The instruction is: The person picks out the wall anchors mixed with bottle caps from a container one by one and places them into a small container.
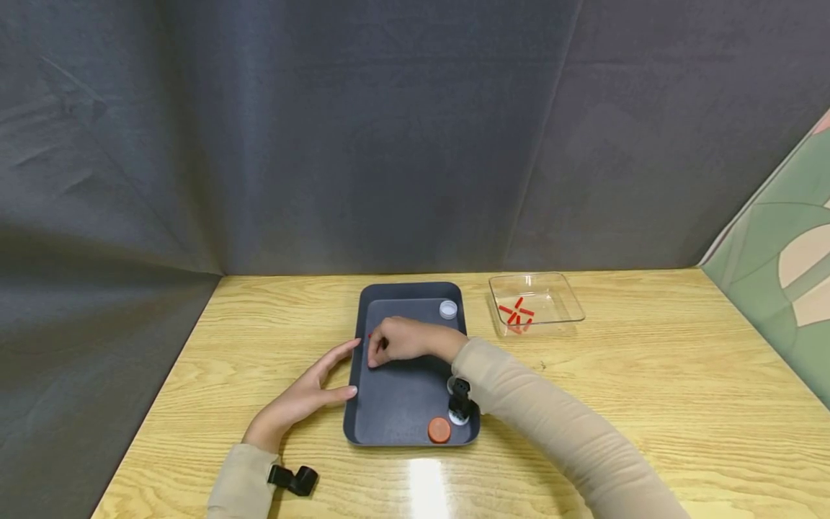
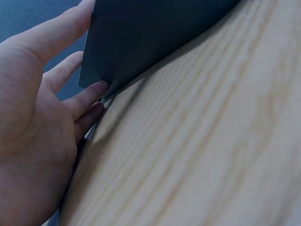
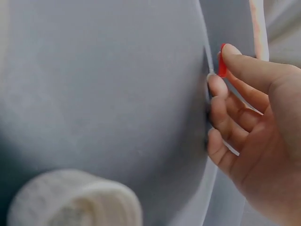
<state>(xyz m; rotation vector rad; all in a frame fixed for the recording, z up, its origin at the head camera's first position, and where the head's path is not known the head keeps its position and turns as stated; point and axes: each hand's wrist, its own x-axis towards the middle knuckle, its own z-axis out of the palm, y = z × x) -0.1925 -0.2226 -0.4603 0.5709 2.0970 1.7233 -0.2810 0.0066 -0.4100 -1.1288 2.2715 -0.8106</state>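
Observation:
A dark grey tray [image 1: 408,404] lies on the wooden table. My left hand [image 1: 303,396] is at its left side, thumb and fingers spread along the rim; in the left wrist view the fingertips meet the tray's outer wall. Over the tray's left part is my right hand [image 1: 405,339]. Its thumb and index finger pinch a small red stick [image 3: 222,63] at the tray's side wall, with the other fingers loosely bent. From the head, the hand mostly hides that stick.
A clear plastic box [image 1: 551,310] with several red sticks [image 1: 516,317] stands right of the tray. Inside the tray are a white cap [image 1: 448,310], an orange lid [image 1: 439,430] and a white round item [image 1: 459,418] partly covered by the right wrist camera. A grey curtain [image 1: 389,144] hangs behind.

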